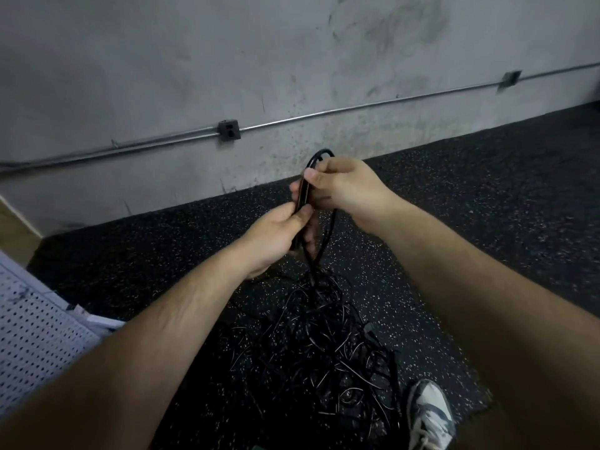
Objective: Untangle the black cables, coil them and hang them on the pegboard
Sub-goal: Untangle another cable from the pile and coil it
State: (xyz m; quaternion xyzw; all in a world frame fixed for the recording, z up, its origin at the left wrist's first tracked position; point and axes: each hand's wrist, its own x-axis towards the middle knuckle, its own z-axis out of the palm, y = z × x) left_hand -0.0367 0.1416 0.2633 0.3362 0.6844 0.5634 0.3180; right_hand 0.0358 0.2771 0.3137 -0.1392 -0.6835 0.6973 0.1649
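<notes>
Both hands, left [276,232] and right [341,186], grip one black cable [319,157] (looped) above the tangle [328,336].

Wore a grey-and-white patterned sneaker [430,414] with pale laces [422,438] at the lower right of the frame and had left hand [276,235], right hand [344,186] and forearms [168,319] bare.

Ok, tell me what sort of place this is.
Probably a workshop, garage or utility room. The wall is bare, scuffed concrete, with exposed metal conduit running to an outlet box. The floor is speckled black rubber, and a white pegboard shows at the left.
</notes>
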